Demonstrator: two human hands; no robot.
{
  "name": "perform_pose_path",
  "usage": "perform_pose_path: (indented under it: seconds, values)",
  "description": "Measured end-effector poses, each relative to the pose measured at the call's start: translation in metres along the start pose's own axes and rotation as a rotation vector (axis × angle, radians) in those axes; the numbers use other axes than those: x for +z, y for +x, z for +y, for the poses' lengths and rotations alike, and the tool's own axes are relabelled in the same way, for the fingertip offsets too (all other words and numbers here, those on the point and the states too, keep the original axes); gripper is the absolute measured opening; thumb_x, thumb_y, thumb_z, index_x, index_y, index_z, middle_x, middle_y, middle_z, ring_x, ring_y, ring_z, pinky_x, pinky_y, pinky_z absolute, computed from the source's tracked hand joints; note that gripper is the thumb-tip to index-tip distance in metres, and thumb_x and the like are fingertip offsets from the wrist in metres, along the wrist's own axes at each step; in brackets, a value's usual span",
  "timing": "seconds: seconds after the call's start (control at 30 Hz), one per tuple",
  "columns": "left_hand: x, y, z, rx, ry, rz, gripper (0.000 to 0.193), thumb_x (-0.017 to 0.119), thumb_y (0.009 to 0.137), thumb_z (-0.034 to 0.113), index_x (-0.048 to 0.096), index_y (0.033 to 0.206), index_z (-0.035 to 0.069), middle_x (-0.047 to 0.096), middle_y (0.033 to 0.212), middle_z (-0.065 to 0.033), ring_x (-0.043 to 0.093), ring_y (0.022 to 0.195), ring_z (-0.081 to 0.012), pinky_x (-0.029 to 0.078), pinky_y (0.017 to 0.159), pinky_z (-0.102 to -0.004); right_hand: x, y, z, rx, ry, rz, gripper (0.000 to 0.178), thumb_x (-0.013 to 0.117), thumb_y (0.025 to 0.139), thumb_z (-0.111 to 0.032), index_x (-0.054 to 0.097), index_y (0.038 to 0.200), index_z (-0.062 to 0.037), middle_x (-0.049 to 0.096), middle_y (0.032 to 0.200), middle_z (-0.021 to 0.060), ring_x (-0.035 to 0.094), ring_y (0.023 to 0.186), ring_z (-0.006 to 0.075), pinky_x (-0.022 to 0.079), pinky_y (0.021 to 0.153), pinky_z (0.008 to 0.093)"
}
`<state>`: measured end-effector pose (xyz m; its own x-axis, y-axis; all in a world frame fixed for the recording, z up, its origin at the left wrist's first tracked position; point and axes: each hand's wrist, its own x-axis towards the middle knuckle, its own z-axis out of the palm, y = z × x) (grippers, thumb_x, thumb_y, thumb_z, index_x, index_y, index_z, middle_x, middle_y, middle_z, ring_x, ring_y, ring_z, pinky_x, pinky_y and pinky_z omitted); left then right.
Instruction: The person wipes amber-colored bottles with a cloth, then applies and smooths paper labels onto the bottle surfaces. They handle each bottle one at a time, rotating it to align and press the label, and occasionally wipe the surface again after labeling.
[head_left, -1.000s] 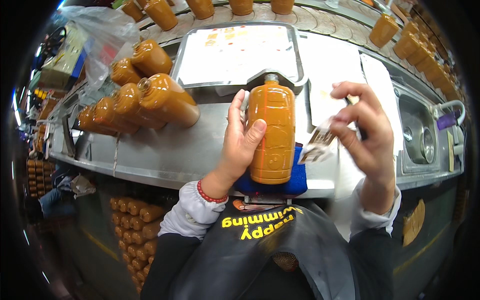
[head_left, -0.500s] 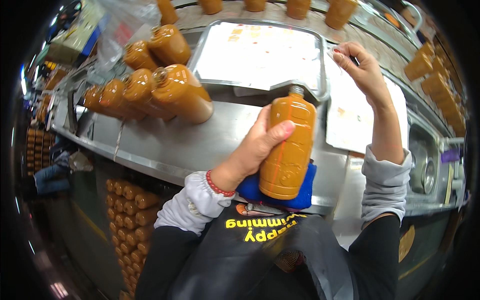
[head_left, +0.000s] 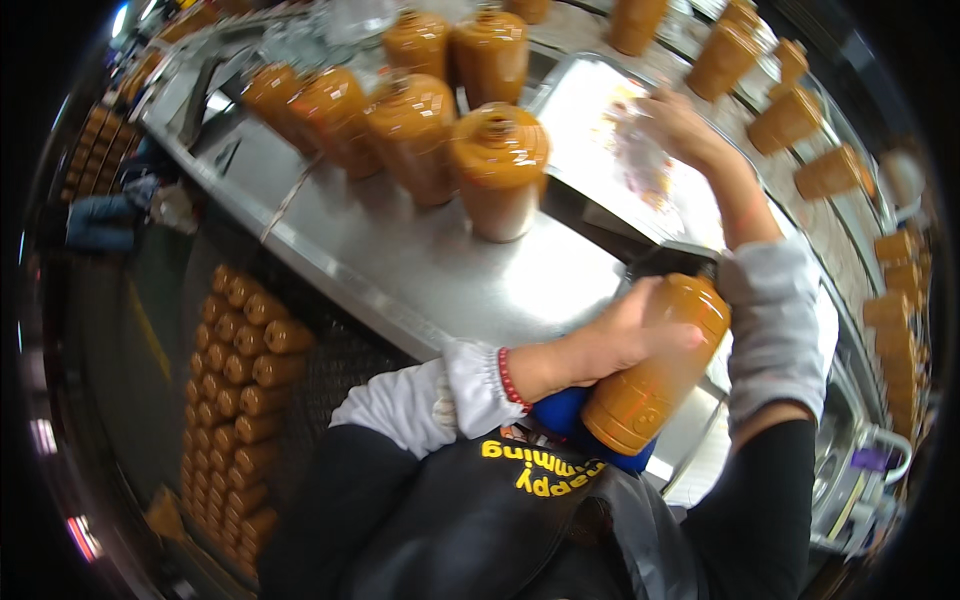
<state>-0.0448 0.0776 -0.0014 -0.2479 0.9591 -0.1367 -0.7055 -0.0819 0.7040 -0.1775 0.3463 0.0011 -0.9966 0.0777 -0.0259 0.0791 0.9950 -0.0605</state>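
Observation:
My left hand (head_left: 632, 335) is closed around a glossy brown glazed bottle (head_left: 645, 400), which tilts with its neck up and to the right. The bottle's base is just over a blue cloth (head_left: 562, 412) at my lap. Farther off, my right hand (head_left: 678, 128) reaches over a metal tray lined with a white sheet (head_left: 583, 135) that bears small coloured bits. Its fingers are smeared by motion, so whether they pinch anything does not show. My right sleeve partly covers the held bottle's neck.
Several similar brown bottles stand upright on the metal worktop (head_left: 390, 265) left of the tray; the nearest bottle (head_left: 500, 165) is close to it. More bottles (head_left: 720, 60) line the surface beyond. Stacked brown bottles (head_left: 240, 400) fill the lower left. A sink (head_left: 835, 450) lies at the right.
My view has swung, so the worktop now slants. My right hand has gone from the tray's right side to over its sheet. The bottle in my left hand tilts further right.

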Motion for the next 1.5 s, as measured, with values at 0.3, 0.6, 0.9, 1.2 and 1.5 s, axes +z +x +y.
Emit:
perform_pose_path:
  seconds: [0.3,0.6,0.9,1.2,1.5]
  values:
    - [-0.023,-0.108,0.083,0.207,0.01,0.102,0.063,0.072,0.09,0.028,0.045,0.141,0.003,0.06,0.121,-0.0049,0.059,0.11,-0.0137,0.049,0.096,-0.0305,-0.05,-0.113,0.023,-0.056,0.206,0.37,0.036,0.055,0.104,-0.017,0.057,0.138,-0.0039,0.06,0.126,0.0155,0.059,0.12,0.0303,0.046,0.102,0.0382]
    - [-0.227,-0.174,0.191,1.285,1.221,1.319,0.099,0.089,0.075,0.024,0.029,0.151,0.001,0.042,0.142,-0.0183,0.049,0.125,-0.0298,0.042,0.108,-0.0427,-0.044,-0.168,0.076,0.254,0.391,0.511,0.021,0.057,0.103,-0.016,0.066,0.115,-0.0015,0.063,0.11,0.0082,0.061,0.105,0.0208,0.047,0.092,0.0317]
    - [-0.287,-0.161,0.176,1.141,1.471,1.655,0.104,0.089,0.077,0.036,0.027,0.152,0.0,0.042,0.145,-0.0259,0.048,0.129,-0.0412,0.041,0.11,-0.0485,-0.069,-0.069,0.159,0.319,0.16,0.719,0.037,0.062,0.099,-0.021,0.062,0.135,-0.011,0.067,0.117,0.0159,0.065,0.107,0.0308,0.05,0.095,0.0382]
    - [-0.184,-0.172,0.149,1.362,1.479,1.19,0.065,0.054,0.101,0.01,0.02,0.153,-0.005,0.029,0.155,-0.0283,0.035,0.143,-0.0391,0.027,0.12,-0.0503,-0.072,0.011,0.248,0.469,-0.212,0.706,0.028,0.064,0.096,-0.031,0.064,0.112,-0.0088,0.065,0.112,0.0192,0.062,0.107,0.0422,0.049,0.093,0.0489]
    - [-0.077,-0.089,0.108,1.47,1.45,0.322,0.059,0.059,0.097,0.019,0.033,0.142,-0.011,0.039,0.147,-0.0313,0.04,0.14,-0.0435,0.035,0.117,-0.0529,-0.107,-0.1,0.167,0.256,-0.108,0.93,0.021,0.069,0.094,-0.023,0.062,0.096,-0.0031,0.06,0.095,0.0113,0.06,0.094,0.031,0.048,0.085,0.0401]
